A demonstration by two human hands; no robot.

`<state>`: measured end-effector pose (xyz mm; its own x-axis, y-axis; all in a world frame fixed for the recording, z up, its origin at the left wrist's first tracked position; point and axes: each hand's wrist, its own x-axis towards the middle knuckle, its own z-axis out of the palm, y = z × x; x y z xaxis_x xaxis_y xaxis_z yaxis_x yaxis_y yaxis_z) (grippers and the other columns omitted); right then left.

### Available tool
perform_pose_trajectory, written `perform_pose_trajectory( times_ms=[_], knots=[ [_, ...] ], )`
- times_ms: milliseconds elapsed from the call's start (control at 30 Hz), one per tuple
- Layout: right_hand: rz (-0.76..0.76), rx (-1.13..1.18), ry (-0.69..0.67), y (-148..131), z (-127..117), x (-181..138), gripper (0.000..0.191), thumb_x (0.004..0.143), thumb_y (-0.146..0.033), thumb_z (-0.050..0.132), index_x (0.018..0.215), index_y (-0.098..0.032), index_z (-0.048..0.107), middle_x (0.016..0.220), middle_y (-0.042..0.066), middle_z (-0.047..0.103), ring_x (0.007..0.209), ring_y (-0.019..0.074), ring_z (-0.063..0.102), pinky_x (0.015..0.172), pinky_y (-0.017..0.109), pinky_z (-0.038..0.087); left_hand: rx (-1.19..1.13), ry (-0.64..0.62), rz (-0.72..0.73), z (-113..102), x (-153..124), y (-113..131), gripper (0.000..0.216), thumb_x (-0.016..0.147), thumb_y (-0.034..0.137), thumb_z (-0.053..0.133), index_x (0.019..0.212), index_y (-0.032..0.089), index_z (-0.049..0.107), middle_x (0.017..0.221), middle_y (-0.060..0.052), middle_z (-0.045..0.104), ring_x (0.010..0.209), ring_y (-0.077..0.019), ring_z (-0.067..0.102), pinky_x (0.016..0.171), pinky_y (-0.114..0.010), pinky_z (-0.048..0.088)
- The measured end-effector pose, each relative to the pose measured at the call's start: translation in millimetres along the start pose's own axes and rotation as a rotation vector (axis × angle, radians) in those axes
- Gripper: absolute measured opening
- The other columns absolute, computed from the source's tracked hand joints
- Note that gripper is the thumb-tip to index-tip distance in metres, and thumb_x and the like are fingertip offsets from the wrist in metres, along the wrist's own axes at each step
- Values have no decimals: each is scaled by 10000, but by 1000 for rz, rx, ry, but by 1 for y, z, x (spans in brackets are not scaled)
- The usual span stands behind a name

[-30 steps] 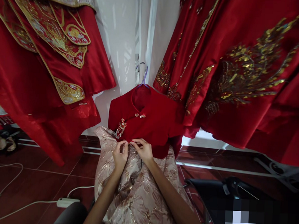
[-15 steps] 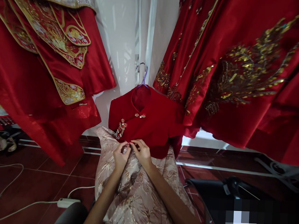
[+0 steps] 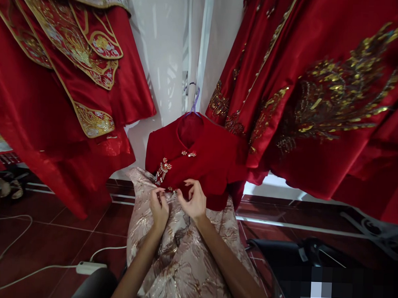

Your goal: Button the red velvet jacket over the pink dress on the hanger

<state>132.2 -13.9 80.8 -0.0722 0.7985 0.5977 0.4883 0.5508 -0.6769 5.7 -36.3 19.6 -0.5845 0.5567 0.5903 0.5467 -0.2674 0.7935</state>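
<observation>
A short-sleeved red top [image 3: 206,162] with a stand collar hangs on a purple hanger [image 3: 195,102]. Jewelled fastenings [image 3: 188,154] sit below its collar, and a dangling brooch [image 3: 163,170] decorates the chest on the left. At the lower edge, a small beaded ornament [image 3: 171,189] shows between my hands. My left hand [image 3: 159,209] is open just left of it, fingers loosely bent. To the right, my right hand [image 3: 195,202] has thumb and fingers apart, over the hem. Beneath both hands spreads a pale pink brocade fabric [image 3: 194,263] with gold-toned patterning.
Embroidered red garments [image 3: 136,84] hang at left, and a red skirt with gold sequins [image 3: 340,93] hangs at right. A white rack bar [image 3: 301,227] runs low. On the tiled floor lie a white power strip [image 3: 91,267] and its cord. A black chair [image 3: 277,249] stands lower right.
My hands, pinched together at the hem before, have parted and opened. The right hand has lifted slightly, uncovering the small ornament. The view has shifted a little.
</observation>
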Motion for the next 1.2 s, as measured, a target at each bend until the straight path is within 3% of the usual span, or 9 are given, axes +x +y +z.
perform_pose_trajectory(
  times_ms=[67,200,467,733,1200],
  knots=[
    [-12,25,69,-6,-9,3,263,768,-340,535,982,-187,522,834,12,569,519,84,440,561,219,417,18,21,-2,-2,-1,1,156,841,173,372,899,193,516,875,-58,586,833,-181,563,783,-329,448],
    [-61,42,131,-1,-13,6,125,818,-297,476,861,-195,533,778,17,563,598,110,464,599,231,405,73,-110,121,-1,0,4,121,812,168,449,861,199,555,858,-43,588,854,-183,551,810,-331,436],
    [-173,73,60,47,31,-19,268,800,-262,538,1055,-179,549,934,77,588,898,204,531,808,361,440,155,-233,205,3,2,6,196,788,260,560,974,207,594,944,-61,586,928,-198,550,832,-339,438],
    [-146,108,47,61,38,-25,168,870,-285,496,967,-197,601,898,62,624,878,193,549,816,362,436,170,-251,223,4,1,4,168,798,307,573,921,200,610,914,-60,617,908,-203,556,826,-343,431],
    [-97,192,29,62,35,-29,221,876,-294,483,1013,-209,634,949,66,648,887,173,592,795,316,480,58,-324,135,5,-1,-4,210,834,320,530,988,205,615,950,-60,653,903,-186,591,813,-329,453]
  ],
)
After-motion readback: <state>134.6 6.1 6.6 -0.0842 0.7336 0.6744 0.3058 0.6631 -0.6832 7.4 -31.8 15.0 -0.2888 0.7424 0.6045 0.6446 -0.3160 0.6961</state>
